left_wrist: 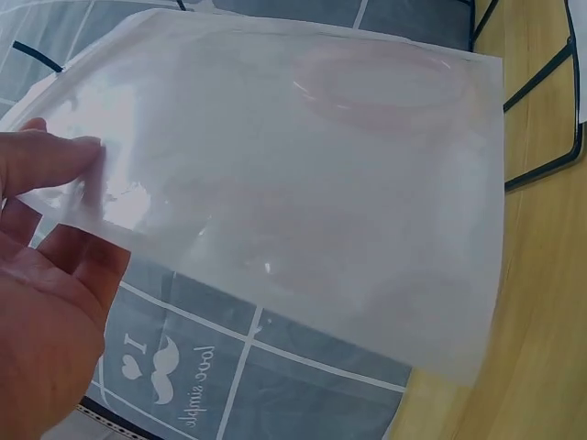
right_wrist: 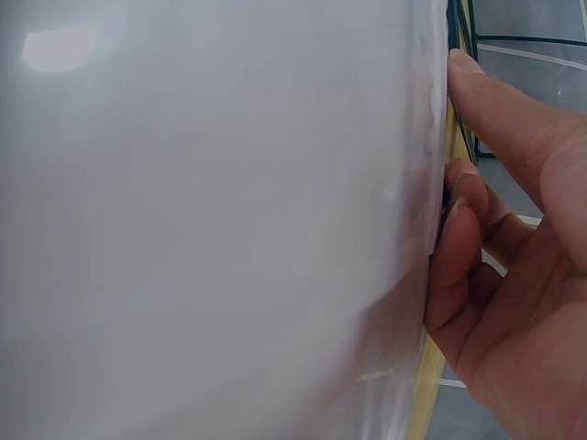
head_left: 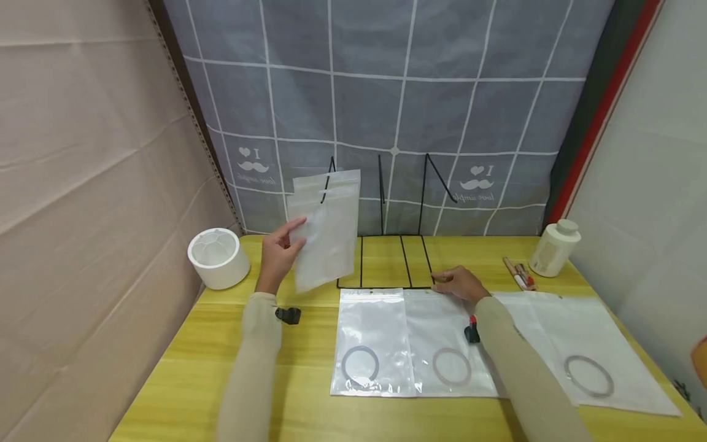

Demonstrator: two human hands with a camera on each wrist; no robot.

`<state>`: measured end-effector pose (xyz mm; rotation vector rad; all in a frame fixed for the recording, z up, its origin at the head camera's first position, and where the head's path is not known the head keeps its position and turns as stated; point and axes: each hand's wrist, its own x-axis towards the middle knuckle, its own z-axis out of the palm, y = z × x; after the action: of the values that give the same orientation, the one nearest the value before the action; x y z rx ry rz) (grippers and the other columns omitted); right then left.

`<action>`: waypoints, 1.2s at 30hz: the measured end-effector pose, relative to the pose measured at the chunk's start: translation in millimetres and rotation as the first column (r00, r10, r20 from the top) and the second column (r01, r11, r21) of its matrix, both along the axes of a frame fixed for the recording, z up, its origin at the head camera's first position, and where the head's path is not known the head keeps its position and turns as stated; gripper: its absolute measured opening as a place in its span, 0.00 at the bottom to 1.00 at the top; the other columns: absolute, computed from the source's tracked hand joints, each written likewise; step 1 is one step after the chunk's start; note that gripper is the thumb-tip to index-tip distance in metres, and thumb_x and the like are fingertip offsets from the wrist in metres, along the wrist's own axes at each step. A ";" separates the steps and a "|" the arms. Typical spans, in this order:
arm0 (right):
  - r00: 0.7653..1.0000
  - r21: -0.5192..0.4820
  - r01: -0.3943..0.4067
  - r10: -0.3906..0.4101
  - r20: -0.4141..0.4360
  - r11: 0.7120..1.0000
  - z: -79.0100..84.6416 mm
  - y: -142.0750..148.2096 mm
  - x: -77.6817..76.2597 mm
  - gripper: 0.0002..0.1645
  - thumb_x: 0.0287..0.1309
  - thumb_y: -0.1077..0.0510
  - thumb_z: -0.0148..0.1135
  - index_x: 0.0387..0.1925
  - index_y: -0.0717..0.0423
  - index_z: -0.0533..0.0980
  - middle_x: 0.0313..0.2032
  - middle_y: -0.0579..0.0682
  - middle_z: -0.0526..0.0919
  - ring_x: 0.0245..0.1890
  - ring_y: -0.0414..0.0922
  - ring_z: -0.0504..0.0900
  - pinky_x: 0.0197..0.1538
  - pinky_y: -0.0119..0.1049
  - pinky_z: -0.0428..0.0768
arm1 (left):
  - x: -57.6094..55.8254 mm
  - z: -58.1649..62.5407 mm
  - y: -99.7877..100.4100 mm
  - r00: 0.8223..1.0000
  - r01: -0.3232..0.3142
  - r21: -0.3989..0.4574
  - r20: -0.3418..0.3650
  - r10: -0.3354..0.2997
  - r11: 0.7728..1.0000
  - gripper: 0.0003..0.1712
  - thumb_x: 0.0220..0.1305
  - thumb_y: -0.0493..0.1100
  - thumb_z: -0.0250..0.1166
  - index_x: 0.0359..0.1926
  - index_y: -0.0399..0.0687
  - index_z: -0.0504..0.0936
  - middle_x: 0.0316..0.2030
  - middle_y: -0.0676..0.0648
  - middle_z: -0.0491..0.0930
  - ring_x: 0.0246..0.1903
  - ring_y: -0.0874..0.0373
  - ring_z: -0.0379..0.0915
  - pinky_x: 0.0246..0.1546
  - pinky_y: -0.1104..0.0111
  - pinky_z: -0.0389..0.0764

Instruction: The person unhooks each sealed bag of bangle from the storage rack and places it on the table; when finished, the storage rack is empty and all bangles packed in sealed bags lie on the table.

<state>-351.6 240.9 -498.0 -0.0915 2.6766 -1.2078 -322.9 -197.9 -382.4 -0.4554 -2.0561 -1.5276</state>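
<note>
My left hand [head_left: 278, 252] pinches the left edge of a translucent zip bag [head_left: 331, 239] between thumb and fingers. The bag hangs at the left hook [head_left: 326, 184] of a black wire rack, with another bag behind it. A faint pink ring [left_wrist: 385, 87] shows through it in the left wrist view. My right hand [head_left: 459, 283] holds the front corner of the rack's base wire [head_left: 386, 287], fingers curled at the top edge of a flat zip bag [head_left: 431, 325]. That bag has a pink ring [head_left: 452, 367] inside; the zip bag [head_left: 372, 319] beside it has a grey ring [head_left: 360, 365].
More zip bags [head_left: 574, 331] lie at the right, one with a grey ring [head_left: 588, 376]. A white bottle [head_left: 554, 248] and several small sticks [head_left: 519, 274] stand and lie at the back right. A white round container [head_left: 218, 258] stands at the back left, near the cloth wall [head_left: 110, 184].
</note>
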 end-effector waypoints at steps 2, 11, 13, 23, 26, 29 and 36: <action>1.000 0.000 -0.002 0.002 -0.002 1.000 -0.4 -0.2 0.5 0.31 0.60 0.48 0.72 0.64 0.49 0.78 0.63 0.61 0.78 0.63 0.60 0.74 0.63 0.59 0.72 | 13.5 6.7 1.9 1.000 -0.011 -0.006 -0.021 0.011 1.000 0.22 0.62 0.25 0.66 0.58 0.37 0.83 0.20 0.44 0.60 0.19 0.59 0.51 0.22 0.74 0.57; 1.000 -0.014 0.025 -0.025 0.018 1.000 1.5 0.2 -0.2 0.31 0.60 0.49 0.72 0.64 0.51 0.78 0.65 0.62 0.76 0.65 0.60 0.73 0.65 0.59 0.70 | 38.0 10.2 -5.1 0.999 0.005 0.044 -0.043 -0.004 0.999 0.19 0.61 0.26 0.68 0.54 0.36 0.86 0.20 0.48 0.66 0.19 0.63 0.55 0.21 0.77 0.61; 1.000 -0.015 0.022 -0.022 0.017 1.000 1.4 0.7 -0.9 0.31 0.60 0.49 0.72 0.64 0.52 0.78 0.64 0.62 0.76 0.64 0.60 0.73 0.64 0.59 0.70 | 42.0 6.3 -11.3 1.000 0.023 0.067 -0.013 -0.022 0.997 0.19 0.62 0.29 0.69 0.55 0.39 0.86 0.25 0.48 0.72 0.20 0.63 0.58 0.22 0.77 0.64; 0.999 -0.014 0.027 -0.026 0.020 1.000 3.3 3.0 -2.9 0.32 0.59 0.49 0.73 0.64 0.52 0.78 0.65 0.62 0.75 0.65 0.60 0.72 0.66 0.59 0.69 | 77.0 -21.6 -42.1 0.809 0.290 0.492 0.331 -0.485 0.821 0.28 0.60 0.19 0.61 0.51 0.54 0.86 0.44 0.52 0.83 0.42 0.61 0.79 0.43 0.72 0.82; 0.999 -0.007 0.031 -0.031 0.034 0.999 3.8 3.0 -3.1 0.32 0.59 0.49 0.73 0.64 0.51 0.77 0.66 0.62 0.74 0.66 0.61 0.71 0.66 0.60 0.67 | 73.8 -51.0 -54.6 0.682 0.278 0.490 0.505 -0.529 0.826 0.28 0.61 0.21 0.61 0.50 0.57 0.86 0.38 0.54 0.79 0.39 0.63 0.77 0.40 0.72 0.82; 0.998 -0.020 0.045 -0.044 0.049 0.999 3.7 3.1 -3.8 0.33 0.59 0.49 0.73 0.64 0.50 0.77 0.66 0.61 0.74 0.67 0.61 0.70 0.67 0.60 0.67 | 69.3 -78.8 -64.9 0.593 0.227 0.417 0.658 -0.465 0.880 0.26 0.61 0.23 0.64 0.57 0.48 0.84 0.37 0.54 0.75 0.37 0.62 0.75 0.39 0.72 0.81; 1.000 -0.046 0.000 0.001 0.016 0.999 1.5 1.8 -1.7 0.32 0.61 0.49 0.72 0.65 0.52 0.77 0.66 0.62 0.75 0.67 0.61 0.70 0.67 0.59 0.67 | 61.9 -106.3 -79.4 0.534 0.141 0.265 0.791 -0.299 0.954 0.31 0.59 0.26 0.68 0.65 0.34 0.74 0.45 0.49 0.83 0.38 0.57 0.81 0.40 0.66 0.83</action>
<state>-353.3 242.7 -496.5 -0.0889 2.6352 -1.2650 -261.0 -277.4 -488.7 0.1543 -2.5600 -2.3862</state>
